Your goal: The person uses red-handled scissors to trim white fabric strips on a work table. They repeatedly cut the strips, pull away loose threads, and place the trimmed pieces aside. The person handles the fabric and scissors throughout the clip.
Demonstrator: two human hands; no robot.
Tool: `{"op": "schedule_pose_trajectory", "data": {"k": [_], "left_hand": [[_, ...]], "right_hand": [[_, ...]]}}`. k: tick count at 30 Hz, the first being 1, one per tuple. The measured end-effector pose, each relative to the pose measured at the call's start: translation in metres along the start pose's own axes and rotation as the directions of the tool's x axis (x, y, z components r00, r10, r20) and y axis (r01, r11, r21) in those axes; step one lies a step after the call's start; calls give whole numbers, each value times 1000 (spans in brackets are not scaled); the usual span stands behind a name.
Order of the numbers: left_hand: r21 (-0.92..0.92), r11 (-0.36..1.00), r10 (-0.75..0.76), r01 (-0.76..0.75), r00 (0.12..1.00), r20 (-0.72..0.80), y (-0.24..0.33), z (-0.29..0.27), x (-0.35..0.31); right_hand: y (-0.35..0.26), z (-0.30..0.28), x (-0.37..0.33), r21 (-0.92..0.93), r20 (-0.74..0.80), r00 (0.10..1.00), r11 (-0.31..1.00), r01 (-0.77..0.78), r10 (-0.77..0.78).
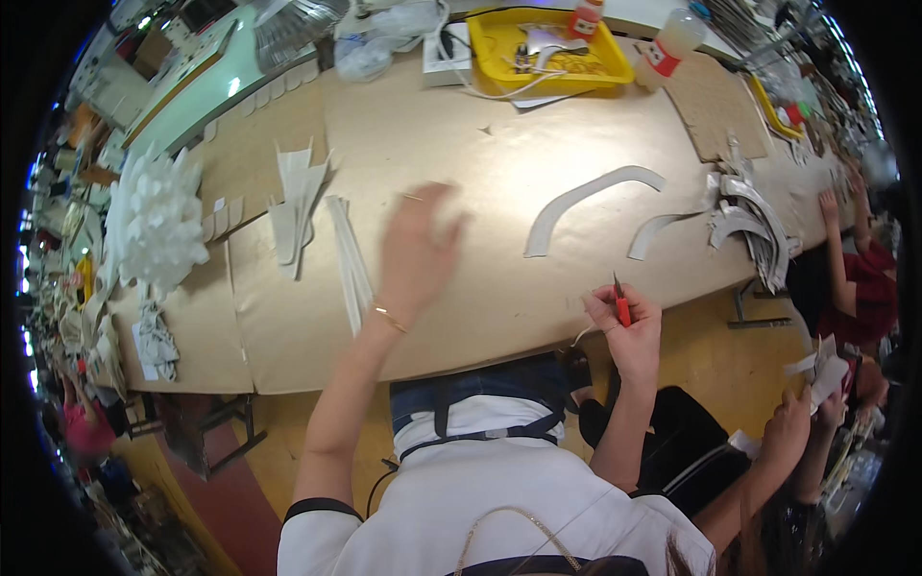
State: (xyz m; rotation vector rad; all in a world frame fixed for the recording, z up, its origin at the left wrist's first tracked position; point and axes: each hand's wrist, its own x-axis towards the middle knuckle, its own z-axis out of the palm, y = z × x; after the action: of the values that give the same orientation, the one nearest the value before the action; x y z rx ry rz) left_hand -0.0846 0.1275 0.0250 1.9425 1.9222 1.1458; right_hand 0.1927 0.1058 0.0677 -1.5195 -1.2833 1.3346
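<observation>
My left hand [418,252] is blurred by motion above the brown-covered table, its thumb apart from its curved fingers. It is just right of some long, narrow off-white strips [351,259]. Near the table's front edge my right hand [634,331] is closed around small red-handled snips [622,309], their dark tip pointing up and away from me. A thin pale strip [582,335] hangs beside the right hand's fingers. Beyond that hand lie a curved grey-white band [576,204] and a shorter curved piece [658,230].
A heap of curved pieces [754,226] lies at the right, and fan-shaped strips [300,202] at the left beside a white bumpy pile [154,221]. At the back stand a yellow tray [490,72] and a bottle [669,50]. A co-worker's hands [788,422] hold white pieces at the right.
</observation>
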Motion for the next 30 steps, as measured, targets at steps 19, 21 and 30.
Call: {"op": "schedule_pose_trajectory", "data": {"k": [19,21,30], "left_hand": [[-197,979,-10,42,988,156,34,-8,44],[-164,983,-74,78,997,31,37,-55,55],[151,977,180,-151,963,-202,94,-62,21]], "right_hand": [[18,-20,-19,44,-1,1000,999,25,-25],[21,-21,-17,-4,110,994,1000,12,-11],[15,-7,-27,73,379,921,995,72,-94]]}}
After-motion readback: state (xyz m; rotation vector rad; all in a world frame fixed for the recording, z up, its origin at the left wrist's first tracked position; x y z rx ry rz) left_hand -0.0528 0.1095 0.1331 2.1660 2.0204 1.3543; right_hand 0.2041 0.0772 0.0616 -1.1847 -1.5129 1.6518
